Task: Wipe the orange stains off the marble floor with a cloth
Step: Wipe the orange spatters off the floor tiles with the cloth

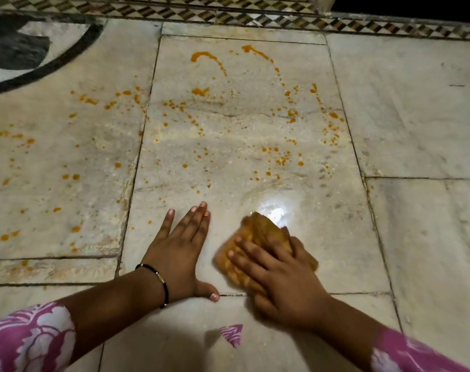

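Orange stains (201, 91) speckle the pale marble floor (405, 108) across the middle and left slabs, with thicker streaks at the far end. My right hand (276, 275) presses down on a wadded orange-brown cloth (260, 232) near the slab's front edge; the image is blurred there. My left hand (182, 251) lies flat on the marble beside it, fingers spread, holding nothing, with a thin black bracelet at the wrist. A wet glossy patch (271, 210) reflects light just beyond the cloth.
A checkered inlay border (255, 14) runs along the far edge of the floor. A black curved inlay (67, 57) sits at the far left. Pink patterned sleeves (32, 336) frame the bottom corners. Dark grout lines divide the slabs.
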A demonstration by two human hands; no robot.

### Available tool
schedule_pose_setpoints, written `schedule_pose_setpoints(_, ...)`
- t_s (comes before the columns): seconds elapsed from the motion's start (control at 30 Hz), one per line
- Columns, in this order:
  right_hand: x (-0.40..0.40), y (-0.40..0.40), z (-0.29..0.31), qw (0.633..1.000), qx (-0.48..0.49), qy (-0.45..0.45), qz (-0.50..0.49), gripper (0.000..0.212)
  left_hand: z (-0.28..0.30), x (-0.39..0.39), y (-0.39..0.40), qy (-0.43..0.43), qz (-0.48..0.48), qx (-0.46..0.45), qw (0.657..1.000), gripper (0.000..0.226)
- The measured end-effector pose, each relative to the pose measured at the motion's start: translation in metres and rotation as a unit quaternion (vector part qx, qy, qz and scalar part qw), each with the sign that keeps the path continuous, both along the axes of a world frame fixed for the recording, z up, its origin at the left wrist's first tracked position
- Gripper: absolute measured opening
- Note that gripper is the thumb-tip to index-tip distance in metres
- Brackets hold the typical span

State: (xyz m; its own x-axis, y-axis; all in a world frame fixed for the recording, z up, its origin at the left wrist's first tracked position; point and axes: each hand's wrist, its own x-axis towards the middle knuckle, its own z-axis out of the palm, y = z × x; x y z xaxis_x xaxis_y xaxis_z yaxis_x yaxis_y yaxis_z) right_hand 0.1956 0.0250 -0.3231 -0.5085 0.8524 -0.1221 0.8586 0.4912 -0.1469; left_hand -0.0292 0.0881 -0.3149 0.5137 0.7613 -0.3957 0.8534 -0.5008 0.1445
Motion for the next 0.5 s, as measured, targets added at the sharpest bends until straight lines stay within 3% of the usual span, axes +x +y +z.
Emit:
schedule_pose_setpoints(0.07,0.034,-0.018,0.005,1.000,0.010,0.003,-0.017,0.071,-0.001,-0.003,-0.005,-0.021,0.026,0.013,0.999,0.140)
schedule_pose_setpoints(0.17,0.073,0.020,0.009,0.987,0.013,-0.052,-0.151,0.071,0.000,-0.005,-0.009,-0.016,0.040,0.016,0.999,0.142)
schedule_pose_setpoints(0.27,0.045,0.078,0.001,0.967,-0.007,-0.061,-0.248,0.075,0.004,-0.001,-0.004,0.031,0.020,0.035,0.999,0.146)
schedule_pose_setpoints(0.4,-0.026,0.060,-0.005,0.998,0.015,-0.028,-0.053,0.070,0.003,0.000,0.002,0.027,0.006,0.035,0.999,0.146)
schedule_pose_setpoints(0.5,0.003,0.010,-0.002,1.000,-0.006,-0.003,0.004,0.071,-0.003,-0.003,0.000,0.014,-0.002,0.043,0.999,0.145)
